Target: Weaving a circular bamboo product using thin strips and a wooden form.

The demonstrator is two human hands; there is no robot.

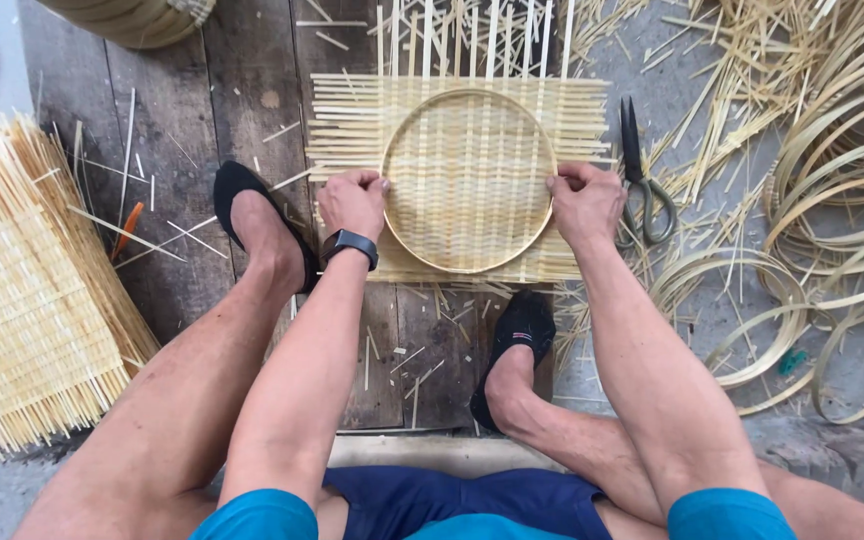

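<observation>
Bamboo hoop: round ring of bent bamboo strip, lay flat on the woven mat between the two hands, gripped at opposite sides of its rim.
Woven bamboo mat: square panel of flat pale strips, lay under the hoop and under both hands on the wooden boards; loose strip ends stuck out on every side, longest on the side away from the hands.
Left hand: fingers curled shut over the hoop's left rim, knuckles up, pressed down against the mat; a dark wristwatch sat on the wrist.
Right hand: fingers closed on the hoop's right rim, thumb side toward the ring's inside.
Hand spacing: well apart, the hoop's full width between them.
Feet: left foot in a black shoe just left of the left hand; right foot in a black shoe just below the mat's near edge, between the forearms.
Scissors: dark, lay just right of the right hand, blades pointed away.
Spare hoops: loose coiled bamboo rings piled further right of the right hand.
Stacked mats: pile of woven panels far left of the left hand.
Offcuts: thin slivers scattered over the boards around both hands.
</observation>
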